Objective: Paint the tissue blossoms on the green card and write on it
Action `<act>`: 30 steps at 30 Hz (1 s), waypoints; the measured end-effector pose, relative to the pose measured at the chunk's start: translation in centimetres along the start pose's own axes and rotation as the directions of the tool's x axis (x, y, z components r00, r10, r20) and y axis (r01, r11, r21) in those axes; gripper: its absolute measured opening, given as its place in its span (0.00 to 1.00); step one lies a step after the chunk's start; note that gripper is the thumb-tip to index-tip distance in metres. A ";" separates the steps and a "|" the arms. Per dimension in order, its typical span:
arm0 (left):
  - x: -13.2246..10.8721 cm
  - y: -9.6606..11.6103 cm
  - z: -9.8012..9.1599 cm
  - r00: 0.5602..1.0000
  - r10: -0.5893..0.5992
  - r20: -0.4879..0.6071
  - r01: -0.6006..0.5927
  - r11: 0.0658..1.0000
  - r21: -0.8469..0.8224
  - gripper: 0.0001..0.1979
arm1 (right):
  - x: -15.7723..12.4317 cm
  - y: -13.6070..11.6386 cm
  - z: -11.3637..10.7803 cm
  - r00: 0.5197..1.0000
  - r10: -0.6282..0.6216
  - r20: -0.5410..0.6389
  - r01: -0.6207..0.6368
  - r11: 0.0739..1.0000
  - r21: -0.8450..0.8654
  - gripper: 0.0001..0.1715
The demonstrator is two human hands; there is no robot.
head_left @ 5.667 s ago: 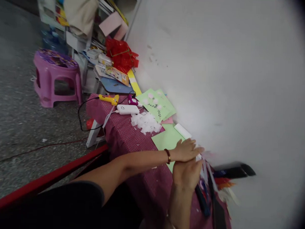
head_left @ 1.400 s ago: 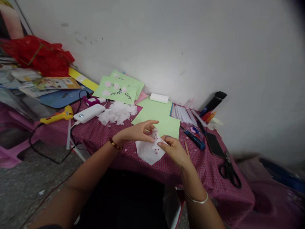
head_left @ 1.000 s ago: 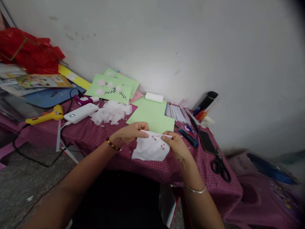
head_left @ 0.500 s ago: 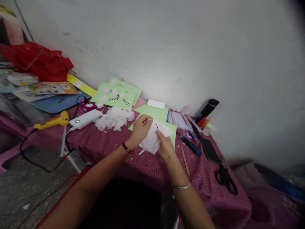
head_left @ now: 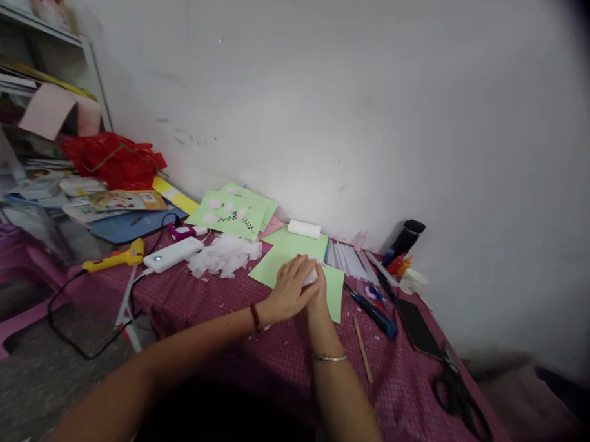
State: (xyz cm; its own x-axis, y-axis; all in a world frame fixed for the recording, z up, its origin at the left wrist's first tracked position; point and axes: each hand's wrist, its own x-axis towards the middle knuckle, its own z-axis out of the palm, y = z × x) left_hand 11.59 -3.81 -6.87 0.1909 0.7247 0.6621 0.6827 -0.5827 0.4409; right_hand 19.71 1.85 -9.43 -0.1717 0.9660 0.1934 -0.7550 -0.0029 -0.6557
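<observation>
Cupped together over the table, my left hand (head_left: 290, 288) and my right hand (head_left: 319, 291) are closed around crumpled white tissue paper (head_left: 311, 276). Only a small part of the tissue shows between the fingers; the palms hide the rest. Beneath them lies a light green sheet of paper (head_left: 269, 270). To the left sits a loose pile of torn white tissue pieces (head_left: 226, 254). Behind that pile, green cards (head_left: 227, 213) bear pink blossoms and dark leafy branches. A white paper roll (head_left: 304, 229) rests past my hands.
On the right are a blue-handled tool (head_left: 376, 316), a wooden stick (head_left: 363, 349), a black phone-like slab (head_left: 419, 328), black scissors (head_left: 460, 394) and white sticks (head_left: 346, 260). A yellow glue gun (head_left: 117, 258) and white power bank (head_left: 172, 254) lie left, with cables hanging over the table edge.
The tissue, spread out between my fingertips before, is now squeezed small between both hands. My left hand has come across against my right. The camera view has shifted up and left.
</observation>
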 end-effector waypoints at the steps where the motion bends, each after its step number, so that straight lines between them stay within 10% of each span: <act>1: 1.4 -0.6 0.4 0.999 -0.039 0.009 0.038 0.999 0.037 0.24 | -0.2 0.2 0.4 1.000 0.016 0.015 -0.016 1.000 0.013 0.12; 6: 6.1 -2.5 2.2 0.996 -0.093 0.008 0.092 0.995 0.046 0.20 | -0.3 -1.2 0.4 0.997 0.080 0.006 -0.080 0.995 0.066 0.24; 12: 2.4 1.3 5.3 0.995 0.094 0.023 -0.088 0.978 -0.189 0.17 | 0.5 -3.7 -2.8 0.989 -0.096 -0.114 0.099 0.995 0.024 0.25; 16: 2.5 3.5 6.2 0.986 -0.150 -0.079 0.108 0.914 -0.391 0.08 | 0.8 -4.4 -3.5 0.987 -0.103 -0.126 0.092 0.992 -0.089 0.24; 21: 6.2 2.4 6.4 0.867 -0.492 -0.076 0.337 0.692 -0.638 0.07 | 1.3 -4.4 -3.6 0.960 -0.184 -0.212 0.148 0.973 -0.178 0.13; 26: 8.0 0.6 5.4 0.801 -0.581 -0.144 0.392 0.691 -0.607 0.12 | 1.0 -3.5 -3.1 0.921 -0.211 -0.328 0.122 0.955 -0.271 0.14; 30: 7.3 1.2 4.7 0.875 -0.454 -0.166 0.334 0.815 -0.473 0.12 | 0.1 -3.6 -1.2 0.964 -0.147 -0.221 0.007 0.847 -0.532 0.31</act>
State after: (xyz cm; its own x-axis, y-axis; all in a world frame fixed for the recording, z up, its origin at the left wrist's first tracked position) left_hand 17.11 2.52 -4.30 -0.2602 0.8380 0.4797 0.2868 -0.4073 0.8671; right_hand 23.12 2.27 -7.93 0.0851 0.9890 0.1211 -0.3035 0.1415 -0.9423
